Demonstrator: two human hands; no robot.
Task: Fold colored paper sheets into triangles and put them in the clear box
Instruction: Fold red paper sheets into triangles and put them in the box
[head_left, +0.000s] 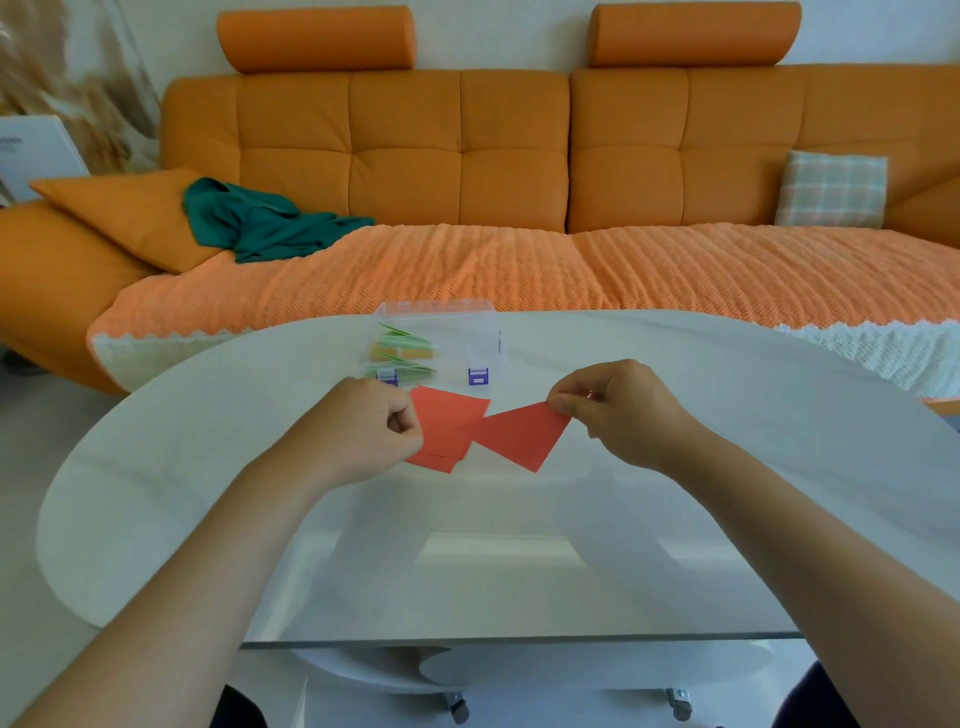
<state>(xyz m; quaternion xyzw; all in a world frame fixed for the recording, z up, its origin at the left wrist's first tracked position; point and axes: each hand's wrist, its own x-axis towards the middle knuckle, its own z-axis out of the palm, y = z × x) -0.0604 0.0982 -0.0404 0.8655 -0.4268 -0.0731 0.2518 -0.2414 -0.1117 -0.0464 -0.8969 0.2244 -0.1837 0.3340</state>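
Observation:
My left hand (371, 431) pinches the edge of a small stack of red paper sheets (448, 426) just above the table. My right hand (621, 410) pinches the upper right corner of a single red sheet (522, 434), held tilted beside the stack, its left tip overlapping it. Behind both hands stands the clear box (436, 312) with blue latches; green and orange folded triangles (402, 348) lie in its left part.
The white oval table (727, 467) has a glass front section near me. An orange sofa (467, 171) with a teal cloth (260, 223) and a checked cushion (831, 189) runs along behind the table.

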